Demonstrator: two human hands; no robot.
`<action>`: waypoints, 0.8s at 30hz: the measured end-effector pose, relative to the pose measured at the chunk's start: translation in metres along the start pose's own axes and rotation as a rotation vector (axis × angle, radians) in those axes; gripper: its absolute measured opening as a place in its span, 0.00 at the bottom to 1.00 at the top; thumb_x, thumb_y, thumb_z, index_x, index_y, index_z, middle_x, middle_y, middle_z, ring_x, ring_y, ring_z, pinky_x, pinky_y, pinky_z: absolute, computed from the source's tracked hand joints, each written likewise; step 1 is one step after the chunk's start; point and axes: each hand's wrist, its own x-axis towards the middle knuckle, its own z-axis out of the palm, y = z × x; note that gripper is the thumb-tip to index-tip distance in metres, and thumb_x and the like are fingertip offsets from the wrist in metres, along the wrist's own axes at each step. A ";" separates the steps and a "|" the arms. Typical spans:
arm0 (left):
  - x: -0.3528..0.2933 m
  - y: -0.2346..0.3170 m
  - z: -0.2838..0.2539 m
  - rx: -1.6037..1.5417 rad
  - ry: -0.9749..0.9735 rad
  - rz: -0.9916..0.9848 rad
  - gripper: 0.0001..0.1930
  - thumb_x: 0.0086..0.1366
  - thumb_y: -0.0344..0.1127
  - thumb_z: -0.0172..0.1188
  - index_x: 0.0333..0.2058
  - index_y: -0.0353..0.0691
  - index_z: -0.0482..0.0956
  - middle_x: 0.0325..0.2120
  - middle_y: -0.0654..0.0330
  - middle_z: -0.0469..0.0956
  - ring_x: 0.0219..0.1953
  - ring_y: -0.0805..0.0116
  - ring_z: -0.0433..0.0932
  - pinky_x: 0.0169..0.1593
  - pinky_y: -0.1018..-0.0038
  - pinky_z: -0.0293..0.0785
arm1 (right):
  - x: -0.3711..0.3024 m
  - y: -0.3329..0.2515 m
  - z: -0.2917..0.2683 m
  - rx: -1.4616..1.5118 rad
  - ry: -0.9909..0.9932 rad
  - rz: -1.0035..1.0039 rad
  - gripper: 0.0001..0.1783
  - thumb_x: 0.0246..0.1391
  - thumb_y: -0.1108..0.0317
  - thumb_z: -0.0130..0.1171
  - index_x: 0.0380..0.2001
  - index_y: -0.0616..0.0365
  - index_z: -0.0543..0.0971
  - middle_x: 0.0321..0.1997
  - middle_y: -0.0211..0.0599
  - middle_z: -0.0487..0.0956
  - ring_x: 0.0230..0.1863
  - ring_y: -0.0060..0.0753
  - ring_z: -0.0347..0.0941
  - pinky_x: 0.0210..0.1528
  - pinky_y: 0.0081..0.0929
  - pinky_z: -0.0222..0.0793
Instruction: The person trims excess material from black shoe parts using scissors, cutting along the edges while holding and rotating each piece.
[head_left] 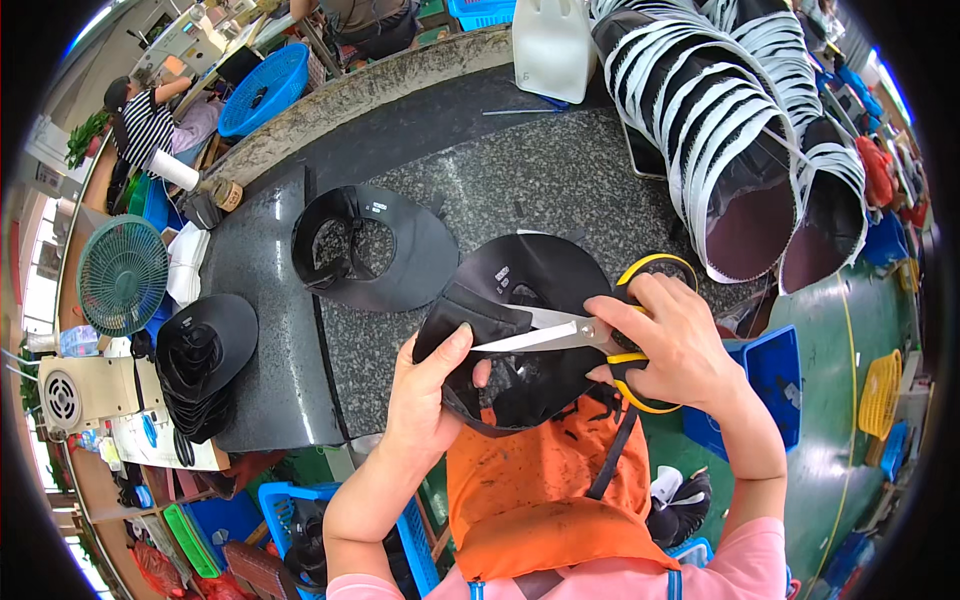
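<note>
My left hand [425,392] pinches the near left edge of a black shoe upper [568,268], thumb on top. Its curved body hangs above my apron, with an opening in the middle. My right hand [680,350] is closed around the yellow-and-black handles of a pair of scissors [590,330]. The blades are spread apart and point left across the upper, close to my left thumb. Whether they touch the material I cannot tell. A second black upper [405,255] lies flat on the speckled stone worktop [470,180], just beyond the held one.
Nested black uppers with white edges [735,190] are piled at the far right. More black uppers [200,365] are stacked at the left. A white container [553,50] stands at the back. Blue crates [765,385] flank me below the worktop. A person [150,125] sits far left.
</note>
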 end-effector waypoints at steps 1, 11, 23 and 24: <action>-0.001 0.001 0.001 -0.020 0.011 -0.004 0.09 0.66 0.32 0.59 0.42 0.33 0.78 0.29 0.60 0.79 0.26 0.75 0.72 0.31 0.76 0.71 | 0.000 0.001 0.000 0.002 -0.001 0.002 0.34 0.33 0.57 0.75 0.48 0.50 0.75 0.31 0.35 0.67 0.32 0.41 0.69 0.32 0.38 0.65; -0.013 0.000 0.002 -0.011 -0.007 0.020 0.10 0.67 0.32 0.58 0.43 0.33 0.77 0.32 0.58 0.80 0.28 0.74 0.75 0.34 0.75 0.74 | -0.007 0.003 -0.004 -0.116 0.028 -0.091 0.35 0.31 0.60 0.74 0.48 0.55 0.77 0.24 0.31 0.63 0.23 0.33 0.65 0.23 0.32 0.61; -0.027 -0.006 0.008 0.032 -0.093 0.066 0.10 0.68 0.31 0.57 0.44 0.31 0.76 0.33 0.54 0.80 0.31 0.71 0.79 0.34 0.75 0.78 | -0.004 -0.011 -0.007 -0.137 0.058 -0.087 0.35 0.34 0.60 0.73 0.51 0.55 0.77 0.25 0.31 0.64 0.23 0.31 0.65 0.23 0.30 0.62; -0.026 -0.007 0.008 0.067 -0.088 0.092 0.10 0.68 0.31 0.57 0.44 0.31 0.76 0.33 0.54 0.80 0.31 0.71 0.79 0.35 0.75 0.78 | -0.003 -0.012 -0.008 -0.125 0.053 -0.073 0.36 0.34 0.60 0.73 0.51 0.55 0.77 0.26 0.31 0.64 0.23 0.31 0.65 0.24 0.30 0.62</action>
